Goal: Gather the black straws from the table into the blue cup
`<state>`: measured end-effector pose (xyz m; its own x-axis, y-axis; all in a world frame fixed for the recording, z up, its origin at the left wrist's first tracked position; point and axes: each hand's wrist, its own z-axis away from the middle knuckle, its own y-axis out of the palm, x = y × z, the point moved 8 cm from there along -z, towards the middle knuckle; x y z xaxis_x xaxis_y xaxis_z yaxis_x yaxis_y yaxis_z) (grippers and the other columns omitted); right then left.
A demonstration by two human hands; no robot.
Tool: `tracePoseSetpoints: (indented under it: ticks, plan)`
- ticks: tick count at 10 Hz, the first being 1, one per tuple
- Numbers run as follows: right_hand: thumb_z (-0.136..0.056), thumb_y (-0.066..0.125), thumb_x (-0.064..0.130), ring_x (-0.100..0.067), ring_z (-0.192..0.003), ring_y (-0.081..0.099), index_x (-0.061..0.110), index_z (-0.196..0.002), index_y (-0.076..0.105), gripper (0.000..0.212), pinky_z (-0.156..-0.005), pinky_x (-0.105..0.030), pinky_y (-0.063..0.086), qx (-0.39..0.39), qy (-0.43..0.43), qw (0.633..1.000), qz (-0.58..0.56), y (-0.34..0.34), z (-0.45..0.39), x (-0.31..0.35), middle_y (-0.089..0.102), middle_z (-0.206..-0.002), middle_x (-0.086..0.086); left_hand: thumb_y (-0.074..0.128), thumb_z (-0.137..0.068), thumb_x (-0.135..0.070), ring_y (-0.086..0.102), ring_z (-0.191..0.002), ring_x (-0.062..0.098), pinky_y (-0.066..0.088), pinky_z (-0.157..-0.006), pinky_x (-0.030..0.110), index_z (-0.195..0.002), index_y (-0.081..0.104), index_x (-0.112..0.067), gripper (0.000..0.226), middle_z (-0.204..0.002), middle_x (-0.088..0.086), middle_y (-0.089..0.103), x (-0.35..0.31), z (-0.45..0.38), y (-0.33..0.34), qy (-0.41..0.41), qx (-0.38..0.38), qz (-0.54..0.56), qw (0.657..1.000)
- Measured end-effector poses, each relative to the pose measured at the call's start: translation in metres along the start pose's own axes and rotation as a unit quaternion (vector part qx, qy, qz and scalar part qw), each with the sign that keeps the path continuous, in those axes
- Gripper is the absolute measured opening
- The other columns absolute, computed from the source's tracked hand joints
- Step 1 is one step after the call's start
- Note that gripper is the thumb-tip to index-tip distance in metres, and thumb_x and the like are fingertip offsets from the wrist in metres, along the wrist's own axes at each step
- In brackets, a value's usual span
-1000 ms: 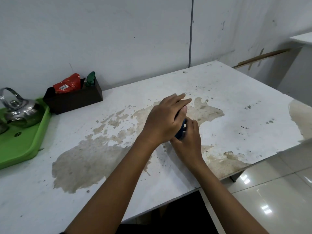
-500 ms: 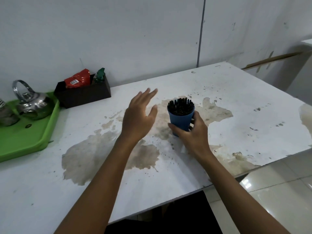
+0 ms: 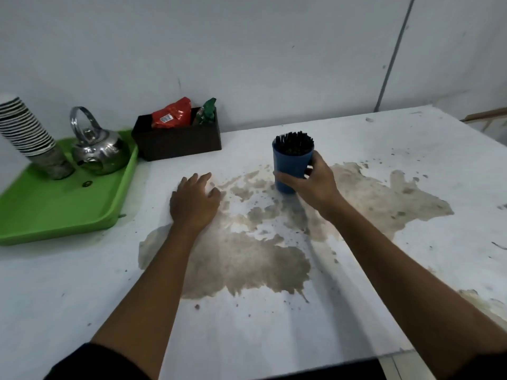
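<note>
The blue cup (image 3: 290,163) stands upright on the stained white table (image 3: 274,311), a little right of centre. A dense bundle of black straws (image 3: 294,142) fills it, their tips poking just above the rim. My right hand (image 3: 312,185) wraps around the cup's lower right side, thumb in front. My left hand (image 3: 193,200) rests palm down on the table to the left of the cup, fingers slightly spread, holding nothing. I see no loose straws on the tabletop.
A green tray (image 3: 63,212) at the left carries a steel kettle (image 3: 97,149) and a stack of paper cups (image 3: 24,127). A dark box (image 3: 178,139) with a red packet stands against the wall. The table's front edge runs near the bottom, with floor at the lower right.
My left hand came off the top of the cup, swung left and settled flat on the table. The straws became visible. My right hand keeps its hold on the cup.
</note>
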<state>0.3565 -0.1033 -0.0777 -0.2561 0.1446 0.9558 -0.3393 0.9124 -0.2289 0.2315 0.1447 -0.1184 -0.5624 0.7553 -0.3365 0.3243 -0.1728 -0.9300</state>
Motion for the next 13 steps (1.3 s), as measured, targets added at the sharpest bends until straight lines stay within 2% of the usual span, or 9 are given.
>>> tracePoseSetpoints:
  ticks: [1, 3, 5, 8, 9, 10, 11, 12, 13]
  plan:
    - [-0.071, 0.085, 0.03, -0.02, -0.105, 0.061, 0.018, -0.122, 0.05, 0.064, -0.085, -0.035, 0.056, 0.0, 0.001, 1.0, -0.006, 0.025, -0.039, 0.005, 0.06, -0.114, 0.003, 0.04, -0.099, -0.048, 0.025, -0.15, 0.027, 0.016, -0.121, 0.054, -0.147, 0.044, -0.033, 0.051, -0.16, 0.0, 0.035, -0.002, -0.004, 0.009, -0.011, -0.015, -0.013, 1.0]
    - [-0.069, 0.086, 0.029, -0.021, -0.11, 0.058, 0.014, -0.126, 0.049, 0.07, -0.093, -0.036, 0.053, 0.017, 0.017, 1.0, -0.002, 0.083, -0.118, 0.007, 0.059, -0.121, 0.0, 0.045, -0.095, -0.048, 0.038, -0.141, 0.022, 0.027, -0.114, 0.048, -0.138, 0.054, -0.033, 0.046, -0.15, -0.002, 0.048, -0.003, -0.006, 0.003, -0.02, -0.072, -0.014, 0.997]
    - [-0.073, 0.084, 0.02, -0.017, -0.104, 0.054, 0.007, -0.126, 0.048, 0.066, -0.093, -0.033, 0.052, 0.019, 0.022, 1.0, -0.008, 0.118, -0.175, 0.0, 0.055, -0.114, 0.0, 0.045, -0.094, -0.053, 0.038, -0.14, 0.021, 0.026, -0.115, 0.049, -0.135, 0.054, -0.036, 0.045, -0.15, -0.003, 0.047, -0.002, -0.009, 0.007, -0.026, -0.077, -0.015, 0.997]
    - [-0.073, 0.083, 0.031, -0.024, -0.112, 0.056, 0.01, -0.128, 0.047, 0.069, -0.094, -0.041, 0.052, 0.022, 0.0, 0.999, 0.043, 0.142, -0.205, -0.016, 0.058, -0.126, -0.007, 0.042, -0.092, -0.054, 0.037, -0.14, 0.02, 0.026, -0.115, 0.049, -0.134, 0.053, -0.036, 0.047, -0.15, -0.004, 0.045, -0.001, -0.008, 0.007, -0.024, -0.084, -0.011, 0.996]
    - [-0.072, 0.083, 0.035, -0.025, -0.114, 0.056, 0.009, -0.13, 0.046, 0.073, -0.094, -0.037, 0.051, 0.038, -0.012, 0.995, 0.094, 0.14, -0.2, -0.013, 0.058, -0.127, -0.008, 0.043, -0.092, -0.054, 0.038, -0.14, 0.02, 0.027, -0.116, 0.049, -0.134, 0.053, -0.036, 0.046, -0.15, -0.003, 0.046, -0.002, -0.008, 0.006, -0.024, -0.086, -0.004, 0.996]
    - [-0.077, 0.079, 0.036, -0.027, -0.118, 0.053, 0.006, -0.135, 0.044, 0.074, -0.086, -0.028, 0.044, 0.059, -0.042, 0.976, 0.204, 0.133, -0.187, -0.009, 0.054, -0.134, -0.012, 0.044, -0.092, -0.054, 0.037, -0.141, 0.021, 0.027, -0.116, 0.05, -0.134, 0.053, -0.036, 0.047, -0.151, -0.004, 0.045, -0.002, -0.007, 0.006, -0.023, -0.081, -0.001, 0.996]
    - [-0.087, 0.065, 0.043, -0.03, -0.132, 0.043, 0.008, -0.145, 0.034, 0.075, -0.103, -0.034, 0.036, 0.094, -0.064, 0.935, 0.336, 0.122, -0.165, -0.014, 0.041, -0.148, -0.014, 0.045, -0.093, -0.054, 0.035, -0.142, 0.021, 0.026, -0.116, 0.05, -0.135, 0.052, -0.037, 0.047, -0.152, -0.004, 0.044, -0.004, -0.006, 0.004, -0.022, -0.073, 0.001, 0.997]
    - [-0.093, 0.05, 0.051, -0.029, -0.142, 0.031, 0.013, -0.149, 0.028, 0.072, -0.117, -0.044, 0.024, 0.102, -0.047, 0.895, 0.431, 0.108, -0.138, -0.023, 0.029, -0.156, -0.01, 0.044, -0.094, -0.054, 0.033, -0.144, 0.022, 0.024, -0.117, 0.051, -0.138, 0.05, -0.037, 0.048, -0.155, -0.004, 0.041, -0.005, -0.004, 0.002, -0.029, -0.073, 0.0, 0.997]
    - [-0.096, 0.036, 0.056, -0.026, -0.147, 0.019, 0.018, -0.15, 0.028, 0.066, -0.12, -0.048, 0.011, 0.132, -0.084, 0.849, 0.505, 0.106, -0.103, -0.019, 0.024, -0.159, -0.007, 0.039, -0.097, -0.056, 0.025, -0.15, 0.024, 0.017, -0.12, 0.052, -0.145, 0.043, -0.038, 0.051, -0.161, -0.003, 0.033, -0.006, -0.001, 0.005, -0.028, -0.028, -0.024, 0.999]
